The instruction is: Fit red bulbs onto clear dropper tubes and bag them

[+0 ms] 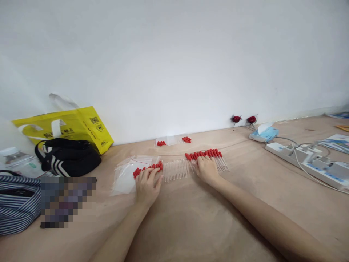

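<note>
My left hand [148, 183] rests with its fingers stretched over a loose pile of red caps [139, 171], its thumb held apart. Under and beside it lie clear zip bags [124, 183]. To its right runs a row of thin clear tubes [176, 170] without red ends. My right hand [206, 169] is curled over a row of thin clear tubes with red caps [215, 153]. Its fingers are closed at one red-capped tube near the row's left part; the fingertips are partly hidden.
Small bags with red caps [187, 139] lie by the wall. At left are a yellow bag [79, 123], a black pouch [76, 156] and a striped cloth item [19, 207]. At right are a tissue pack [264, 134], a power strip [308, 163] with cables and two dark red roses [251, 119].
</note>
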{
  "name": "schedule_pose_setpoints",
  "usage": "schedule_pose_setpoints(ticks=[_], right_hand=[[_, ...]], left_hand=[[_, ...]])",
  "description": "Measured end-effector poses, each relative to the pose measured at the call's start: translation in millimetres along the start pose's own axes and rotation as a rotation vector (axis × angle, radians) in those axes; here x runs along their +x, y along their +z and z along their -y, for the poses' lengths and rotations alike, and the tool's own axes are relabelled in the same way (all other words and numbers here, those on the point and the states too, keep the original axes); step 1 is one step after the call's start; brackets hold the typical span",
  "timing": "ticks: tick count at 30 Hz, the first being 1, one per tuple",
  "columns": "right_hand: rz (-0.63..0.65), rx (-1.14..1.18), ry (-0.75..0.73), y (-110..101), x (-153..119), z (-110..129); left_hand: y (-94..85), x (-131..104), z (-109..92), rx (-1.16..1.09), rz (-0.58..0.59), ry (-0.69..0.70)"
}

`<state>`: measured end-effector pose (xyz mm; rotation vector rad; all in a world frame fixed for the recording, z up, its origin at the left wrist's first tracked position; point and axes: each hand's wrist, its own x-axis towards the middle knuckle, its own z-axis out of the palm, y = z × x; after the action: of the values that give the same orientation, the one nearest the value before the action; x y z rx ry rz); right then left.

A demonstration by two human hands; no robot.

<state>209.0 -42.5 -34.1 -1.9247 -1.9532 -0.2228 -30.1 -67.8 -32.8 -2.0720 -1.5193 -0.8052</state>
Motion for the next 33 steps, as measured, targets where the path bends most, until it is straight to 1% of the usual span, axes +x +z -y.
schedule_pose_setpoints(ticks=[2,3,4,6,9,11,14,17,20,25,30,33], right_hand=[[-0.027,0.039,-0.180,-4,-15,-7],[-0.023,0.072,-0.271,-6,-23,-11],[-0.010,0.111,-0.354,-8,-33,-15],[0.014,0.195,-0.486,-10,-50,-20],[0.021,0.304,-0.594,-13,-69,-22],[0.018,0.355,-0.623,-15,-75,-20],[0.007,0.400,-0.669,-16,-78,-16],[-0.029,0.417,-0.693,-16,-79,-14],[-0.052,0.456,-0.672,-16,-82,-13],[-0.059,0.508,-0.667,-20,-83,-14],[-0.061,0.520,-0.683,-24,-82,-17],[-0.083,0.498,-0.694,-25,-81,-18]], left_hand=[[-3.6,-1,-11,-0.124,-0.069,0.094],[-5.4,-3,-18,-0.182,-0.085,0.152],[-7.0,-4,-26,-0.230,-0.085,0.211],[-9.6,-8,-40,-0.299,-0.045,0.338],[-10.7,-13,-56,-0.420,0.017,0.486],[-10.0,-16,-61,-0.500,0.038,0.532],[-8.4,-20,-62,-0.583,0.033,0.517],[-9.3,-23,-62,-0.631,0.009,0.441],[-13.5,-24,-64,-0.619,0.006,0.374],[-19.5,-25,-68,-0.593,0.000,0.307],[-17.7,-26,-67,-0.706,0.065,0.287],[-16.6,-25,-66,-0.768,0.134,0.275]])
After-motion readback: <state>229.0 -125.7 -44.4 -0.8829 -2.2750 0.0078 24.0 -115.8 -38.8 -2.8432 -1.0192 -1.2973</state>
